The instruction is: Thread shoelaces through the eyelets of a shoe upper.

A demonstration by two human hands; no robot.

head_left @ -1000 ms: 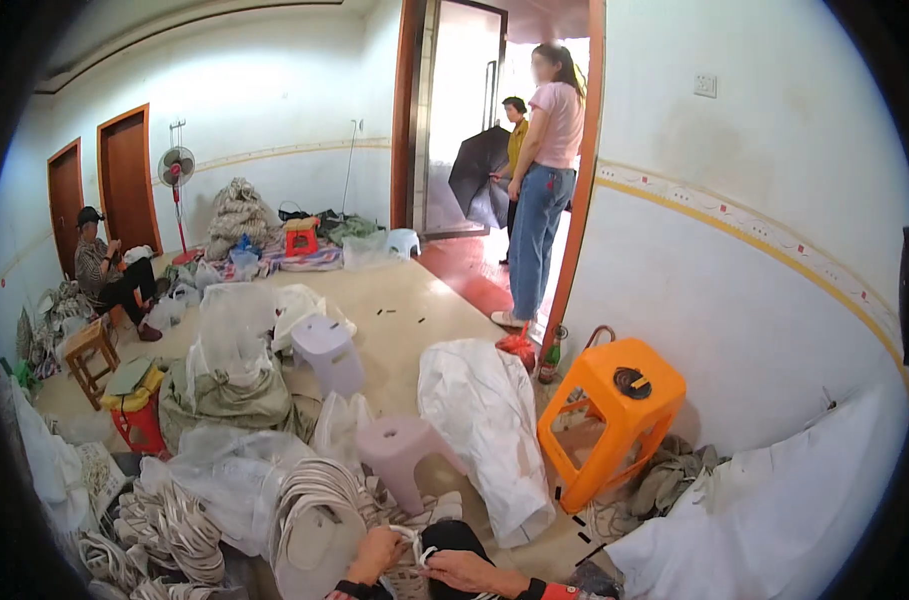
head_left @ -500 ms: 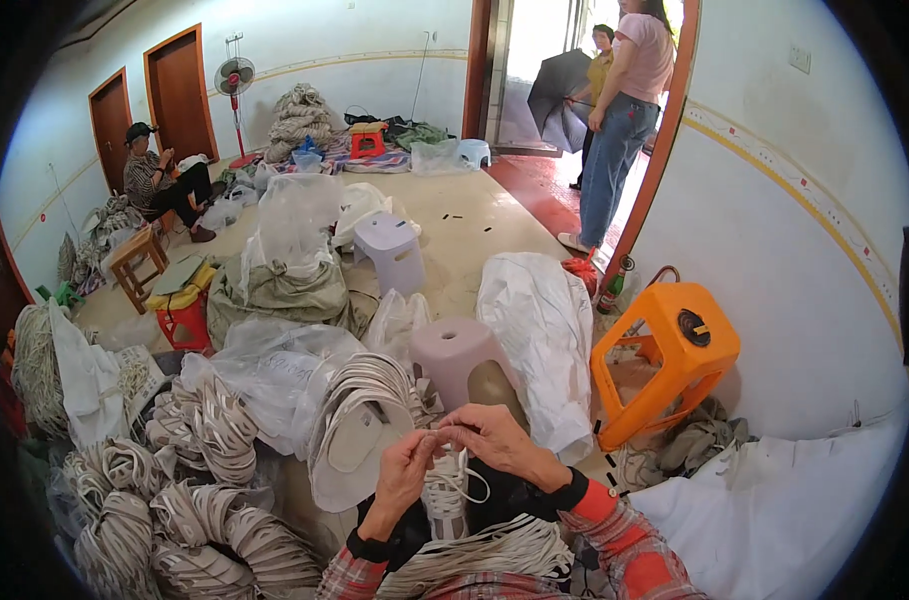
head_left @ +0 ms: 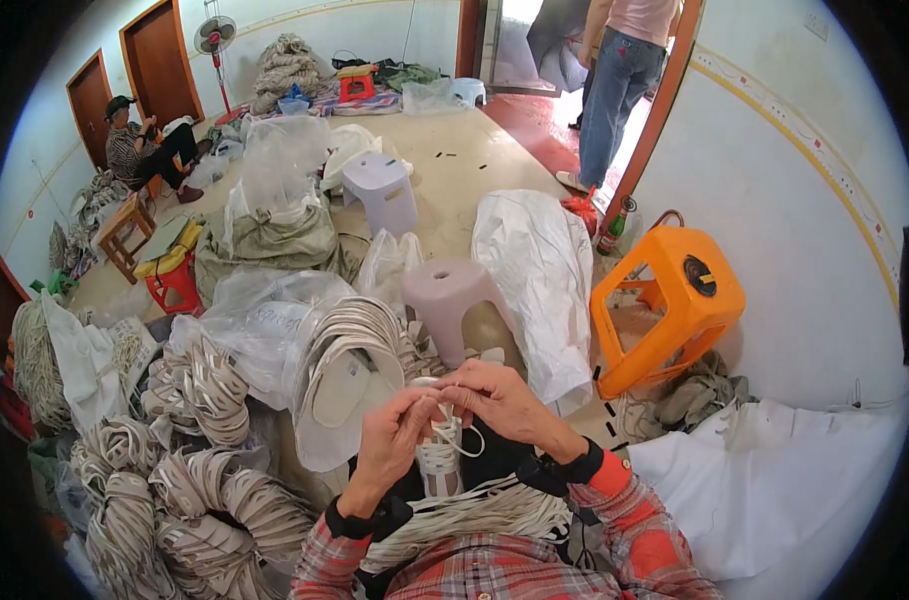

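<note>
My left hand (head_left: 394, 432) and my right hand (head_left: 502, 402) meet in front of me, fingertips pinched together on a white shoelace (head_left: 477, 442). The exact point of grip is hidden by the fingers. A loop of the lace hangs below my right fingers. Under the hands stands a beige-and-white shoe upper (head_left: 439, 468), partly laced and resting at my lap. Across my lap lies a bundle of loose pale laces (head_left: 494, 515). Just left of my hands is a thick stack of shoe uppers (head_left: 349, 375), fanned in a curve.
Tied bundles of uppers (head_left: 204, 500) fill the lower left. A mauve stool (head_left: 454, 290) and a white sack (head_left: 529, 280) stand ahead, with an orange stool (head_left: 664, 300) to the right. A seated person (head_left: 139, 150) is far left; a standing person (head_left: 619, 90) is at the doorway.
The view has tipped downward, so the room sits higher in the picture. My hands stay together at the lace, with the right wrist lower and the fingers slightly shifted.
</note>
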